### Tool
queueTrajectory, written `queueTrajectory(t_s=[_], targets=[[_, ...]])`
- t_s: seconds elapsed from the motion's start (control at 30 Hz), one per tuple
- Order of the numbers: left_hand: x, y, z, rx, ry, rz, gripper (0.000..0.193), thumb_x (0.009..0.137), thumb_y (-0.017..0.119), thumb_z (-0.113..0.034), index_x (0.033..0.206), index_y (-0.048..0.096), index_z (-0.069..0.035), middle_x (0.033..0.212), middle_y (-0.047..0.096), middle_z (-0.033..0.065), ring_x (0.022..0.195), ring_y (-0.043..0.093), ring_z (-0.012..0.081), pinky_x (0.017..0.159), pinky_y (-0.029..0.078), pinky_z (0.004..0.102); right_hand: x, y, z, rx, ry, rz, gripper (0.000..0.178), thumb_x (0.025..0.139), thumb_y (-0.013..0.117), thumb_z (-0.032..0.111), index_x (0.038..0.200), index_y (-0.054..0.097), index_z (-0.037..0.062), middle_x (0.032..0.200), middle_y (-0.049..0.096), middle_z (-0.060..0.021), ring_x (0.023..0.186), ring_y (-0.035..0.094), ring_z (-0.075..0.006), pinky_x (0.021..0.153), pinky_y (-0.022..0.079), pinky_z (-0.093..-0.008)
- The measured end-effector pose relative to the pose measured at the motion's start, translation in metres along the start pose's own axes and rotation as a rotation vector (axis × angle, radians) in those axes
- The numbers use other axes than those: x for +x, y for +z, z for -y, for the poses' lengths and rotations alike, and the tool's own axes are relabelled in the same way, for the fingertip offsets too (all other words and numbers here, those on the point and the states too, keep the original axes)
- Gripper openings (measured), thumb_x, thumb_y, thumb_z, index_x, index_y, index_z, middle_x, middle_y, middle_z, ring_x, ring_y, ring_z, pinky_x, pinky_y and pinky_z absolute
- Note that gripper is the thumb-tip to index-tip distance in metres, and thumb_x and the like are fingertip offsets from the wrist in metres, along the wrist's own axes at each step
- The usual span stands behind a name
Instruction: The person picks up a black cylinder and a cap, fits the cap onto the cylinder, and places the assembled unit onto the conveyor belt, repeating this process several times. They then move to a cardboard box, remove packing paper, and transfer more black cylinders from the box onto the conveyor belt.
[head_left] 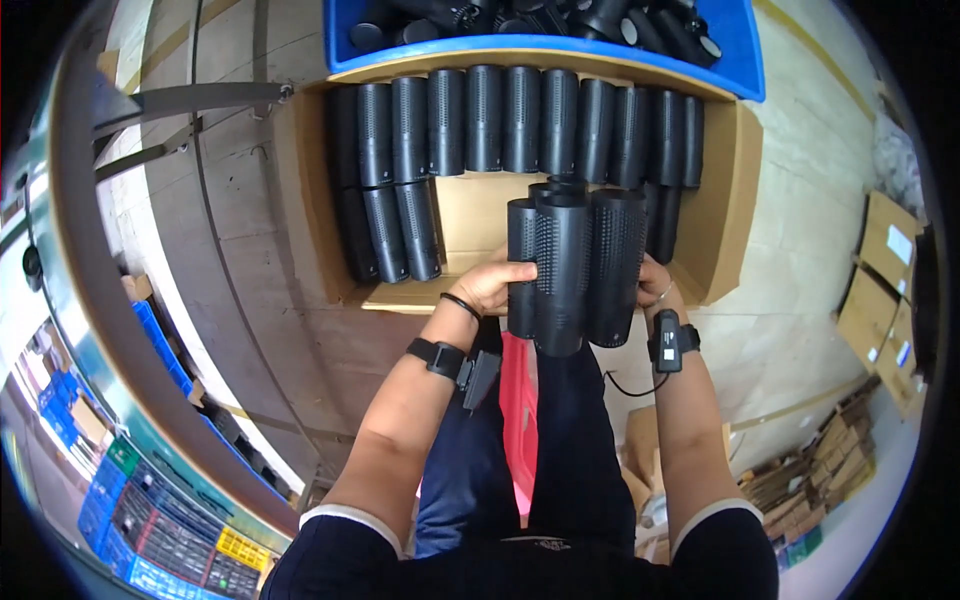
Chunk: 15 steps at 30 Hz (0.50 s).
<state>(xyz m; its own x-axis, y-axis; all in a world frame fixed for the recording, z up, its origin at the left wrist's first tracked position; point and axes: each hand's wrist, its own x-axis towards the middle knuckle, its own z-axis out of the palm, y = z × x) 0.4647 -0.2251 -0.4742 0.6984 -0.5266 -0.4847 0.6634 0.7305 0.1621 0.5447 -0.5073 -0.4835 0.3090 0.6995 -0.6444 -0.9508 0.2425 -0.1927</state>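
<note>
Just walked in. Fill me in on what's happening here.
A person holds a cluster of black perforated cylinders between the left grip and the right grip, over the near edge of an open brown cardboard box. Inside it, similar black cylinders line the far side, with more at the left and right. Beyond the box, a blue plastic bin holds jumbled black parts.

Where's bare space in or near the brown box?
Inside the brown box, between the back cylinders, left cylinders and held cylinders. Outside, on pale floor between the box's right wall and brown cardboard. Crowded: the box's back, its left side, the blue bin.
</note>
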Motion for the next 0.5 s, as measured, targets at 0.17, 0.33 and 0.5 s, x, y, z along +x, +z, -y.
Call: queueTrajectory(t_s=[0.17, 0.33, 0.5], targets=[[-0.048, 0.071, -0.003, -0.068, 0.069, 0.028, 0.064, 0.074, 0.078, -0.013, 0.128, 0.047, 0.001, 0.119, 0.059, 0.01, 0.11, 0.057, 0.0228, 0.097, 0.046, 0.0353, -0.057, 0.068, 0.027, -0.186, 0.019, -0.05, 0.064, 0.064, 0.078, 0.011, 0.121, 0.053, -0.0057, 0.113, 0.063, -0.0132, 0.099, 0.064, -0.0239, 0.089, 0.053, -0.0354], [-0.143, 0.155, -0.004, -0.133, 0.249, 0.03, 0.058, 0.077, 0.075, -0.014, 0.126, 0.049, 0.002, 0.118, 0.06, 0.0133, 0.106, 0.06, 0.0256, 0.093, 0.049, 0.041, -0.11, 0.181, 0.036, -0.281, 0.081, -0.006, 0.061, 0.068, 0.074, 0.008, 0.123, 0.052, -0.0054, 0.115, 0.062, -0.0129, 0.102, 0.063, -0.0232, 0.09, 0.052, -0.0345], [-0.251, 0.216, 0.013, -0.196, 0.394, 0.042, 0.067, 0.08, 0.074, -0.016, 0.135, 0.04, -0.002, 0.127, 0.055, 0.0128, 0.115, 0.055, 0.0255, 0.098, 0.045, 0.0408, -0.157, 0.276, 0.02, -0.403, 0.114, 0.008, 0.061, 0.073, 0.071, 0.01, 0.128, 0.048, -0.0024, 0.119, 0.06, -0.0129, 0.103, 0.063, -0.0238, 0.09, 0.053, -0.0375]])
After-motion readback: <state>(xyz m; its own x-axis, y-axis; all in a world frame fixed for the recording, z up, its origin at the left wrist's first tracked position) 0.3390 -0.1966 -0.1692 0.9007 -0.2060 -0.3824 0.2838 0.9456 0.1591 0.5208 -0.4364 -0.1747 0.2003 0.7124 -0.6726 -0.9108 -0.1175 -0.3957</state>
